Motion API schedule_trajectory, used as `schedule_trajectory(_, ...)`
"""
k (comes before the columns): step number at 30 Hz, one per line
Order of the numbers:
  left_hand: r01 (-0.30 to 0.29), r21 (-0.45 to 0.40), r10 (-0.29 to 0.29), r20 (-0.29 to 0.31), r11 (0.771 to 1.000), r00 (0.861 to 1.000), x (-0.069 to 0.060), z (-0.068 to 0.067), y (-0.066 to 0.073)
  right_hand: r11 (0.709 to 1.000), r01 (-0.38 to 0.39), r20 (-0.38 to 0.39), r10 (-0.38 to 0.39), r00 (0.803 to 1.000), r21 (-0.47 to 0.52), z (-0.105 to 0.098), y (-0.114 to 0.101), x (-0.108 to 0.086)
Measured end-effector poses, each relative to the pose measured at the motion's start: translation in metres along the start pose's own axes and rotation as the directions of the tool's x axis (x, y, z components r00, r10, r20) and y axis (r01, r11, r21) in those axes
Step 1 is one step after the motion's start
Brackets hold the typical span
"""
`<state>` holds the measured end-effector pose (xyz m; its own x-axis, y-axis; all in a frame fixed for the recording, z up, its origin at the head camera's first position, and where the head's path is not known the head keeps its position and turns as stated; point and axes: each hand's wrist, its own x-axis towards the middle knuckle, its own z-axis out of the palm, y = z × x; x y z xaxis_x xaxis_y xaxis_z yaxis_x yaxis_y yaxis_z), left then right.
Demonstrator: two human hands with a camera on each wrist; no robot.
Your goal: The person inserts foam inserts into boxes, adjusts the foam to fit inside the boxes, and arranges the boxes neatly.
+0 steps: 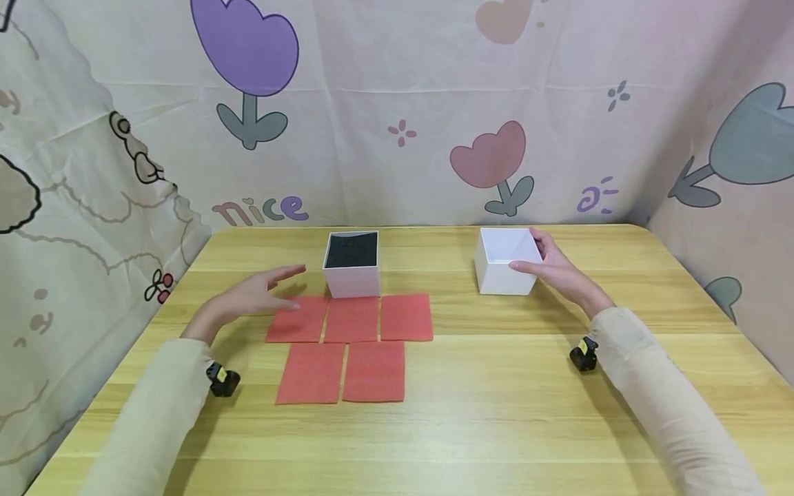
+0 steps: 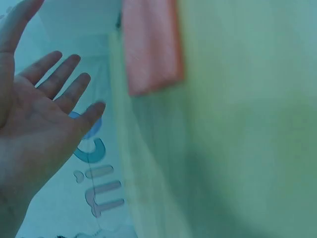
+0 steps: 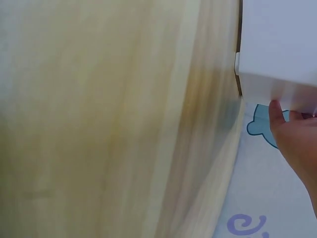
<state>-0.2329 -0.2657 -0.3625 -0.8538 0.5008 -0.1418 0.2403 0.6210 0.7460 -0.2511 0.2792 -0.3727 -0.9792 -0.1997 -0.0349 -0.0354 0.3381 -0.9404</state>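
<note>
My right hand holds a white open-topped box at its right side, thumb over the front and fingers at the back. In the right wrist view the fingers of that hand touch the white box. My left hand, spread and holding nothing, hovers left of a pale box with dark material inside. Several flat red squares lie in two rows in front of the pale box. The left wrist view shows the left hand with fingers apart, near blurred red.
The wooden table carries both boxes near its back edge, with bare wood between them. A printed cloth hangs behind the table and along both sides. Small black devices are worn at the wrists.
</note>
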Motion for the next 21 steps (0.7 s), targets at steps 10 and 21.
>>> schedule_trajectory(10,-0.01,0.029,0.007,0.096,1.0,0.995,-0.021,0.009,-0.022,1.0,0.0,0.008,0.0,1.0,0.0,0.0,-0.001,-0.001)
schedule_trajectory(21,0.0,0.069,-0.008,0.125,0.998,0.992,-0.025,0.012,-0.026,1.0,-0.016,0.01,0.016,1.0,0.015,-0.001,0.001,0.001)
